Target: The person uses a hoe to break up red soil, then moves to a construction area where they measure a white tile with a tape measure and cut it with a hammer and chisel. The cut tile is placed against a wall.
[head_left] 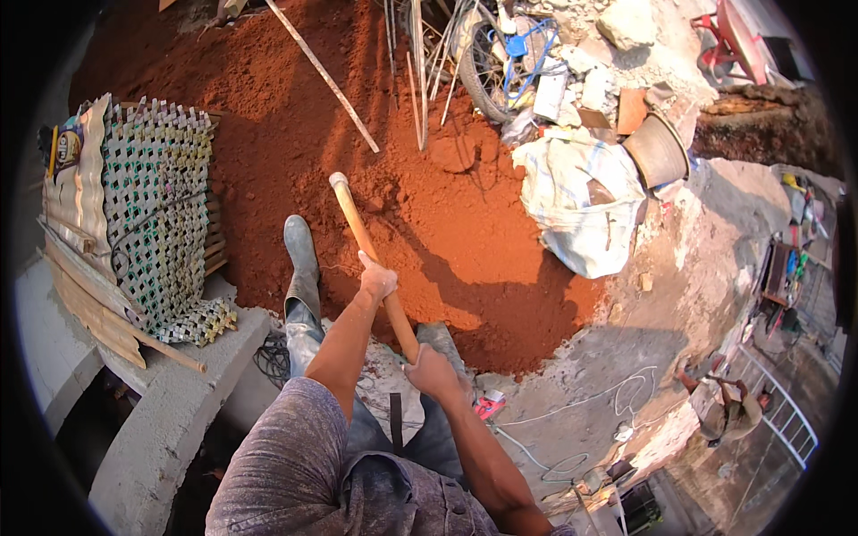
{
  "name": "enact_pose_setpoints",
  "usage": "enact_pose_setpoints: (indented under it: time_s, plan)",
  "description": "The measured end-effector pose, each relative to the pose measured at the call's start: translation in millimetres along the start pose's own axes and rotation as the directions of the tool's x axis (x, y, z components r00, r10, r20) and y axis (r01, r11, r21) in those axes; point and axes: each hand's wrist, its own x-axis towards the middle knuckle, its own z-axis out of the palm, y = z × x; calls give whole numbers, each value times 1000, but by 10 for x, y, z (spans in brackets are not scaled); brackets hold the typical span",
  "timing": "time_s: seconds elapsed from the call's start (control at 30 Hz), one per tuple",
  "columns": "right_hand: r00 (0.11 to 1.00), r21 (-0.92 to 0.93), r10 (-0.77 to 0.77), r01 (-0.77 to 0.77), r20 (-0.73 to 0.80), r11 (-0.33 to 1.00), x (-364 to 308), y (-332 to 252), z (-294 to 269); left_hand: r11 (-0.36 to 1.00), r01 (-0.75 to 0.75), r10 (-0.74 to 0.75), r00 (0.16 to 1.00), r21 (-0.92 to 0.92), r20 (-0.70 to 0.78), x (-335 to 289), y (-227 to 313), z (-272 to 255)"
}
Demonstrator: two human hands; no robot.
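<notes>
My left hand (380, 280) is closed around the middle of a long wooden-handled tool (361, 234). Lower down, near my body, my right hand (435, 373) grips the same shaft. A pale, rounded fitting caps the tool's far end, over loose red soil (483, 308); no blade can be made out. My grey rubber boot (302, 246) stands on the soil left of the shaft. The other boot (440, 342) is partly hidden behind my right hand.
A white sack (585, 201) and a bucket (657, 150) lie right of the soil, below a wheel (490, 71) and rubble. Poles (326, 80) cross the far soil. Stacked lattice pieces (156, 214) stand left by a concrete beam (192, 393). A cable (572, 406) trails at right.
</notes>
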Motion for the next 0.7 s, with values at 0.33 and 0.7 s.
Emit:
enact_pose_setpoints:
  time_s: [0.33, 0.7]
  plan:
    - [998, 12, 5, -4, -67, 1000, -1566, 1106, -719, 980, -68, 90, 990, -187, 109, -1368, 80, 742]
    - [975, 104, 130, -113, -178, 988, -2778, 2841, -131, 746, 280, 28, 893, -604, 448, -1994, 144, 1531]
